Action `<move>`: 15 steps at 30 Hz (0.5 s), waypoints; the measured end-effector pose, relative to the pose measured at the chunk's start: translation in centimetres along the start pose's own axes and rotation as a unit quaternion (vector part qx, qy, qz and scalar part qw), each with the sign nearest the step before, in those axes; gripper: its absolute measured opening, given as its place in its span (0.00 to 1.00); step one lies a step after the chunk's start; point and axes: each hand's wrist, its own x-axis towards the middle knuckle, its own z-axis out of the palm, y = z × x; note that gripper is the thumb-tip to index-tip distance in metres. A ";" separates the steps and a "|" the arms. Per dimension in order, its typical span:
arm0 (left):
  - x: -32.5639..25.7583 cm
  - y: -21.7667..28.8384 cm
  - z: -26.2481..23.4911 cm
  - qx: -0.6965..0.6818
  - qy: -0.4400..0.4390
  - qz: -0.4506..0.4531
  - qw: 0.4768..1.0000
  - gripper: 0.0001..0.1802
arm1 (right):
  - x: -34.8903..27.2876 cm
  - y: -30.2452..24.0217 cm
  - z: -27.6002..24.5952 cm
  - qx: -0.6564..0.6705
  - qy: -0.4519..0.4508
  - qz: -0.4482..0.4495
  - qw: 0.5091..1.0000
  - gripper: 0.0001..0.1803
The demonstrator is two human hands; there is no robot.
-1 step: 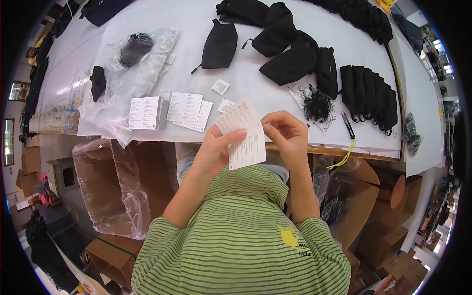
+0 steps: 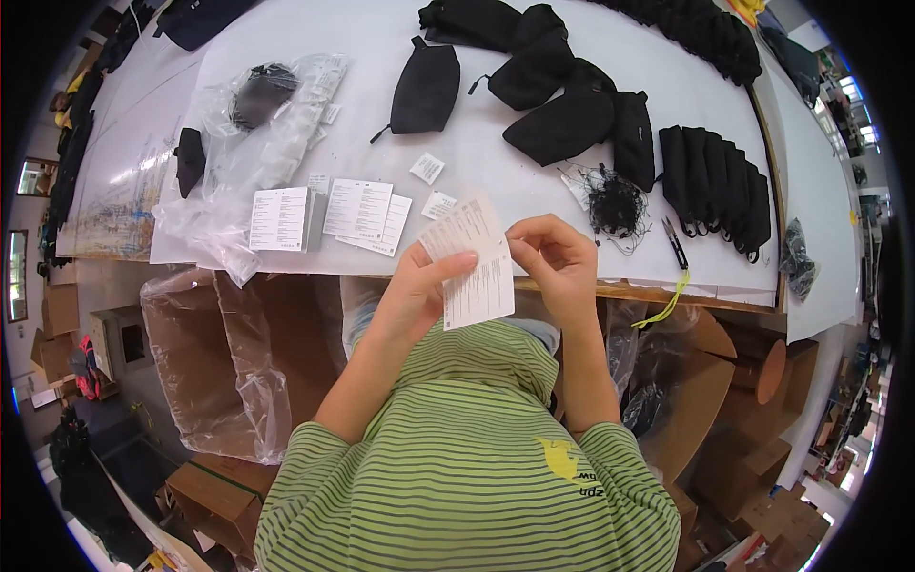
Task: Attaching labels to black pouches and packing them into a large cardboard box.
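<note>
Held over the table's front edge is a fanned set of white printed cards [image 2: 481,291], gripped by my left hand [image 2: 419,286] with the thumb lying across their face. My right hand [image 2: 558,257] is closed in a pinch right beside the cards' upper right edge; what sits between those fingertips is too small to make out. Left of my hands, a stack of white cards [image 2: 278,219] stands next to a few spread cards [image 2: 360,210]. Two small white labels lie just beyond my left hand, one label [image 2: 427,169] farther off than the other label [image 2: 438,204].
Black pouches [image 2: 426,88] lie across the far table, with a row of black pouches [image 2: 710,181] at right. A tangle of black cords [image 2: 618,205] and thread snips [image 2: 676,246] with a yellow cord lie nearer. Clear plastic bags [image 2: 286,124] cover the left; a plastic-lined carton [image 2: 219,362] stands below.
</note>
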 end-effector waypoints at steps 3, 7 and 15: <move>-0.2 0.2 0.1 -0.006 0.002 -0.016 1.000 0.20 | -0.1 -0.7 0.4 -0.010 -0.002 -0.010 1.000 0.04; -0.3 0.5 0.2 -0.019 -0.011 -0.035 0.999 0.22 | -0.3 -0.8 0.4 -0.062 0.000 -0.026 0.998 0.04; 0.1 0.2 -0.1 0.024 -0.021 -0.012 0.999 0.29 | -0.5 -1.6 0.5 -0.150 -0.010 -0.058 0.987 0.05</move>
